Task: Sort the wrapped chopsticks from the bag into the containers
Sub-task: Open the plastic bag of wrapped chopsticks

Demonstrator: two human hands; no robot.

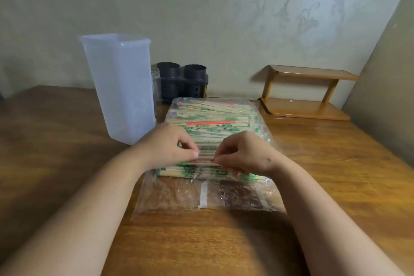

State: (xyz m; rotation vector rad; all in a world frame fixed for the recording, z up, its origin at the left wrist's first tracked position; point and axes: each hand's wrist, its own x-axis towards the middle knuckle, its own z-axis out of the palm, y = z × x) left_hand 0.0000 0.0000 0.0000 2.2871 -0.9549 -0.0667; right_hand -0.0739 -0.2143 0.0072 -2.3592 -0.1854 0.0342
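Where the bag (170,195) lies, left hand (167,147) and right hand (248,155) pinch its film; wrapped chopsticks (210,129) directly beneath fingertips (196,154).

Behind the tall container (122,87), mostly hidden: a clear jar (156,83). Right of the container, too blurred to read: print on the chopsticks (215,119). Also right of it, hiding the bag's (201,197) middle: left hand (170,145) and right hand (246,154), forearms cut off at the bottom edge.

Wooden table (336,175) under chopstick bag (170,197), translucent container (121,87), black holder (181,80), wooden shelf (304,107).
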